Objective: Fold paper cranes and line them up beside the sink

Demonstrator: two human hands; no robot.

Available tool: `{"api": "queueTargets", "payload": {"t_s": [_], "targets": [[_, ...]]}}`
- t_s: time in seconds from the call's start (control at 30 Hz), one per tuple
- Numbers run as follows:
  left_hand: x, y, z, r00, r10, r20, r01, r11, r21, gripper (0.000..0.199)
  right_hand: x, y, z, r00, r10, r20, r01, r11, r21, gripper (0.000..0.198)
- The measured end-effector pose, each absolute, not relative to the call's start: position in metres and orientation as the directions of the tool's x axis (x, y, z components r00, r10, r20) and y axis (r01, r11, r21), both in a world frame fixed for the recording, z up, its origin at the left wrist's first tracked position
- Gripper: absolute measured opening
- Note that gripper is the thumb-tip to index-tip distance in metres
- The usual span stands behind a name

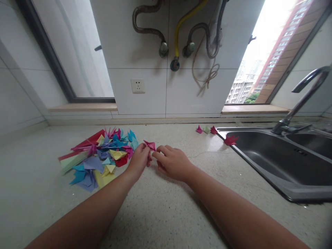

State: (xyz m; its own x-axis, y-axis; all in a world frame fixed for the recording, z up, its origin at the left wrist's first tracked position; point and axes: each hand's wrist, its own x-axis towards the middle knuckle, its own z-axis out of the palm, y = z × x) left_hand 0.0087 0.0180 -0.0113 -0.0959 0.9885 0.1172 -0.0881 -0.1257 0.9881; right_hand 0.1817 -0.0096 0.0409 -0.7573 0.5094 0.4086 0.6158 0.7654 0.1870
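Observation:
My left hand [140,157] pinches a pink folded-paper origami piece [150,145] between thumb and fingers, just above the countertop. My right hand [172,162] is close on its right side, with fingers bent and a little apart. Its fingertips reach the paper's lower right edge; whether they touch it I cannot tell. Left of my left hand lies a loose pile of colourful origami pieces [103,154] in blue, purple, yellow, pink and red.
At the right is a steel double sink [272,166] with a chrome faucet [298,100]. Several small folded pieces lie near it, including a red one [230,140] on its rim and a light green one [206,130]. A tiled wall [141,103] with hoses stands behind the speckled countertop [155,214].

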Motion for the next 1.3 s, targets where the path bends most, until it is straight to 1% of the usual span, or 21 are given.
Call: {"api": "queueTargets", "payload": {"t_s": [0.1, 0.2, 0.33, 0.43, 0.53, 0.63, 0.73, 0.83, 0.9, 0.93, 1.0, 1.13, 1.2, 1.3], "targets": [[0.008, 0.018, -0.013, -0.092, 0.988, 0.124, -0.082, -0.132, 0.988, 0.017, 0.182, -0.008, 0.04, -0.76, 0.507, 0.406, 0.614, 0.766, 0.192, 0.024], [0.008, 0.016, -0.011, -0.061, 0.99, 0.127, -0.106, -0.133, 0.985, 0.025, 0.184, -0.005, 0.038, -0.735, 0.531, 0.422, 0.643, 0.743, 0.186, 0.019], [0.007, 0.012, -0.007, -0.021, 0.99, 0.136, -0.172, -0.138, 0.975, 0.035, 0.188, 0.002, 0.037, -0.699, 0.546, 0.461, 0.666, 0.732, 0.143, 0.024], [0.007, 0.01, -0.007, -0.02, 0.992, 0.126, -0.183, -0.128, 0.975, 0.035, 0.196, 0.009, 0.038, -0.654, 0.569, 0.498, 0.694, 0.713, 0.096, 0.023], [0.007, 0.011, -0.008, -0.007, 0.992, 0.125, -0.167, -0.124, 0.978, 0.033, 0.214, 0.02, 0.042, -0.579, 0.619, 0.531, 0.753, 0.655, 0.057, 0.02], [0.008, 0.012, -0.011, 0.018, 0.992, 0.127, -0.116, -0.124, 0.985, 0.033, 0.24, 0.034, 0.045, -0.425, 0.713, 0.557, 0.862, 0.508, 0.007, 0.022], [0.008, 0.012, -0.012, 0.035, 0.992, 0.123, -0.064, -0.12, 0.991, 0.031, 0.27, 0.049, 0.043, -0.193, 0.822, 0.536, 0.96, 0.27, -0.068, 0.031], [0.008, 0.013, -0.012, 0.052, 0.991, 0.121, -0.022, -0.12, 0.993, 0.027, 0.292, 0.061, 0.036, -0.039, 0.905, 0.424, 0.99, 0.092, -0.105, 0.046], [0.008, 0.013, -0.012, 0.067, 0.991, 0.12, 0.01, -0.121, 0.993, 0.026, 0.299, 0.068, 0.03, 0.008, 0.943, 0.332, 0.996, 0.024, -0.091, 0.058], [0.008, 0.013, -0.012, 0.074, 0.99, 0.117, 0.026, -0.12, 0.992, 0.025, 0.301, 0.071, 0.027, 0.014, 0.954, 0.3, 0.997, 0.01, -0.078, 0.061], [0.009, 0.013, -0.012, 0.088, 0.99, 0.106, 0.051, -0.111, 0.993, 0.024, 0.3, 0.076, 0.022, 0.01, 0.965, 0.261, 0.998, 0.005, -0.055, 0.062], [0.01, 0.014, -0.011, 0.11, 0.991, 0.077, 0.076, -0.086, 0.993, 0.023, 0.292, 0.086, 0.015, -0.028, 0.968, 0.248, 0.999, 0.031, -0.012, 0.062], [0.011, 0.014, -0.01, 0.118, 0.991, 0.07, 0.088, -0.08, 0.993, 0.023, 0.288, 0.093, 0.016, -0.063, 0.967, 0.247, 0.998, 0.058, 0.024, 0.063], [0.011, 0.014, -0.009, 0.123, 0.99, 0.068, 0.103, -0.081, 0.991, 0.023, 0.287, 0.106, 0.019, -0.102, 0.963, 0.251, 0.993, 0.083, 0.083, 0.06]]}}
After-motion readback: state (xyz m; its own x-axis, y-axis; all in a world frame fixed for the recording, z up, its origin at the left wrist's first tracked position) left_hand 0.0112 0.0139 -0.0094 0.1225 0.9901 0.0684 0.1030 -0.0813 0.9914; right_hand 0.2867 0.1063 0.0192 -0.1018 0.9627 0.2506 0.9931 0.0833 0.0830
